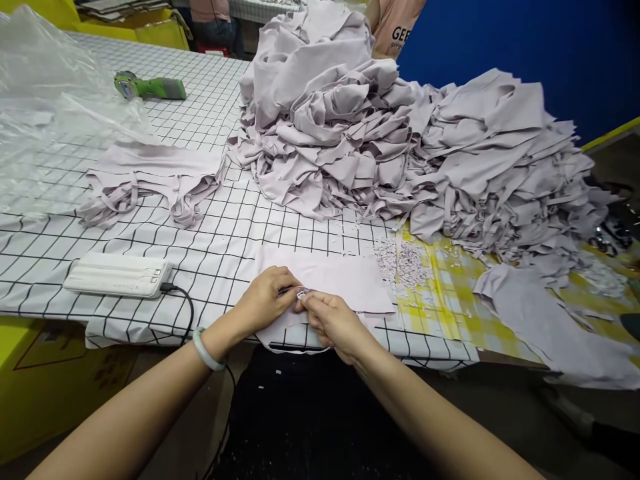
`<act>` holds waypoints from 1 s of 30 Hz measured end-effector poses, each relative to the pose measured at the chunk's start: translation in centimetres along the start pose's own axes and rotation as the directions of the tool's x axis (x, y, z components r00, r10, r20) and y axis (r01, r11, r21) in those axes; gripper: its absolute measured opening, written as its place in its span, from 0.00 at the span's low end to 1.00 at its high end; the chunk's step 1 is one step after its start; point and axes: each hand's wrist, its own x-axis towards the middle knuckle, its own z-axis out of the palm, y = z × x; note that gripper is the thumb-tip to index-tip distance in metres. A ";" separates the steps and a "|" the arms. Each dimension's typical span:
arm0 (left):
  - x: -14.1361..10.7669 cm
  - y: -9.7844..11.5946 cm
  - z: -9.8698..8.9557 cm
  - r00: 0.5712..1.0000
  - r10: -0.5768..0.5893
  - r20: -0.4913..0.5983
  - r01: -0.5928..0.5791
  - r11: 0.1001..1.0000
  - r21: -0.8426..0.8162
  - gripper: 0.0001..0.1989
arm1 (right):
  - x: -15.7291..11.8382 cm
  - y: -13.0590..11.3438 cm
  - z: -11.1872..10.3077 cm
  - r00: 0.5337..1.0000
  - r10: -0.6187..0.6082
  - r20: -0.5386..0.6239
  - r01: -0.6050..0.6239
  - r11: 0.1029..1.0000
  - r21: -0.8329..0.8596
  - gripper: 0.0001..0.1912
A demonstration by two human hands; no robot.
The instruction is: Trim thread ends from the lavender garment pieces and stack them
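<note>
A pale lilac garment (pixel 345 277) lies spread at the table's front edge, with a thin strap looping below it over the edge. My left hand (pixel 270 301), a pale bangle on its wrist, is closed on the garment's near part, thumb and fingers pinched. Pressed close beside it, my right hand (pixel 331 321) is closed too, its fingertips meeting the left ones. A small whitish, shiny bit shows between the fingertips; I cannot tell what it is. The right palm is hidden.
Large heaps of lilac garments (pixel 340 127) cover the back and right. One strappy garment (pixel 155 170) lies at left, near a white power bank (pixel 120 275) with a cable. Beyond are a green handheld tool (pixel 153 87) and clear plastic (pixel 45 113). Small paper bits (pixel 405 261) lie scattered.
</note>
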 end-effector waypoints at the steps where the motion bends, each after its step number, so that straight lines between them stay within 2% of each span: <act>1: 0.0 0.0 0.0 1.000 -0.004 0.002 0.004 1.000 -0.011 0.08 | 0.1 -0.2 0.0 1.000 0.000 -0.002 0.000 1.000 0.011 0.09; 14: -0.1 0.2 -0.3 1.000 -0.011 -0.001 0.011 0.990 -0.144 0.11 | 0.6 -0.8 -1.0 0.997 0.052 0.062 -0.061 0.987 0.147 0.07; 21: -0.1 0.4 -0.5 1.000 -0.022 0.016 0.025 0.974 -0.226 0.09 | 1.4 -0.9 -1.8 0.997 0.077 -0.012 -0.071 0.955 0.287 0.07; 24: -0.3 0.7 -0.7 1.000 -0.024 0.020 0.028 0.978 -0.209 0.10 | 0.7 -0.6 -1.6 0.995 0.085 -0.042 -0.065 0.935 0.348 0.07; 27: -0.6 0.9 -1.9 1.000 -0.011 0.026 0.014 0.989 -0.149 0.09 | -2.2 0.3 -0.9 0.994 0.046 0.101 -0.079 0.930 0.359 0.12; 29: -0.7 0.6 -3.2 0.998 -0.029 -0.058 0.026 0.999 -0.046 0.10 | -4.9 0.8 -0.6 0.971 -0.007 0.237 -0.049 0.972 0.230 0.17; 30: -0.6 0.3 -3.8 0.990 -0.049 -0.134 0.056 0.997 0.048 0.11 | -6.0 0.9 -0.9 0.964 -0.031 0.266 -0.001 0.993 0.120 0.18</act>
